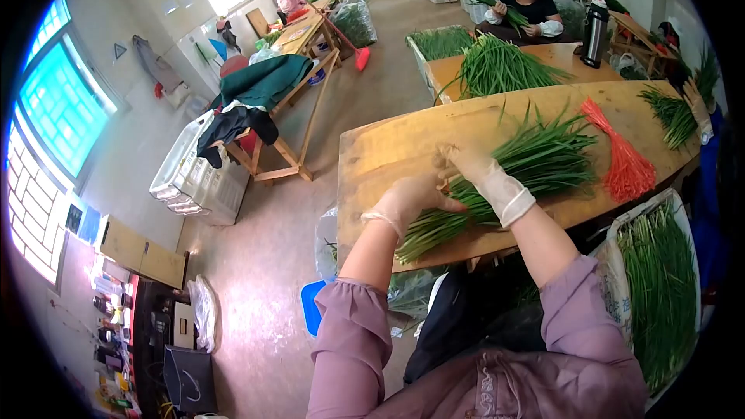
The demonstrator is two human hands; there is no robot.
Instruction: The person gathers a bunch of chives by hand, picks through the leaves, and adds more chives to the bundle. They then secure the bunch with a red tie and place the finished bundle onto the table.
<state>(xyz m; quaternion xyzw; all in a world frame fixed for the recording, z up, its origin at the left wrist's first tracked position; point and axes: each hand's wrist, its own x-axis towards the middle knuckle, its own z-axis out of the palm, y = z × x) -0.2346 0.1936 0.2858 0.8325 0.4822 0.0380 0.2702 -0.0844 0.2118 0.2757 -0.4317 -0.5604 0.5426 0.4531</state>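
Both gloved: left hand [410, 198] curled over near end of chive bundle [504, 178], right hand [475, 173] gripping it farther along, on wooden table [388, 147].

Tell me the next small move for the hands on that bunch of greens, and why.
Probably reach for a red tie: both the left hand and right hand already clasp the bunch of greens on the wooden board, and the ties lie just beside it.
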